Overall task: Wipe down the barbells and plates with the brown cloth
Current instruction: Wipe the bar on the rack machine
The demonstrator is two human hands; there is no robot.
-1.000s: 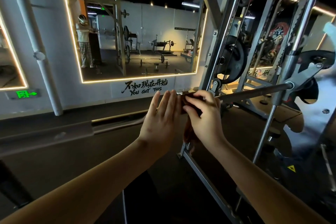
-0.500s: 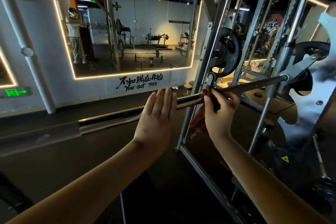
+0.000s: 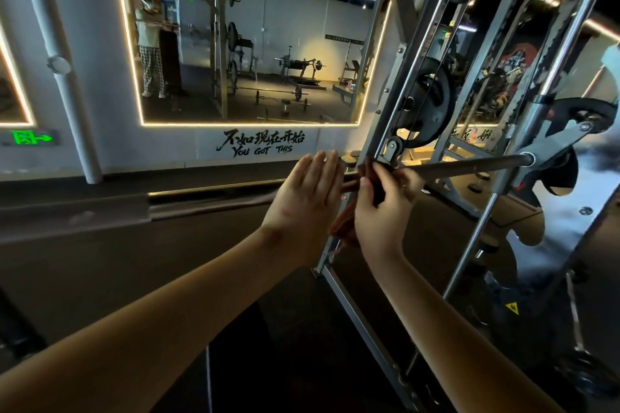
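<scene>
Both arms outstretched. Left hand [image 3: 303, 201] flat, straight, upright; right hand [image 3: 382, 211] curled in pinch, just beside it.

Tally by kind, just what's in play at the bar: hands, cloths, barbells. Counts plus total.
hands: 2 (left hand flat at the bar, right hand gripping the cloth)
brown cloth: 1
barbell: 1
total: 4

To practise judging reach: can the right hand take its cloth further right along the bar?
Probably yes: the right hand grips the brown cloth on the bar, and that stretch looks bare up to the guide rod.
</scene>
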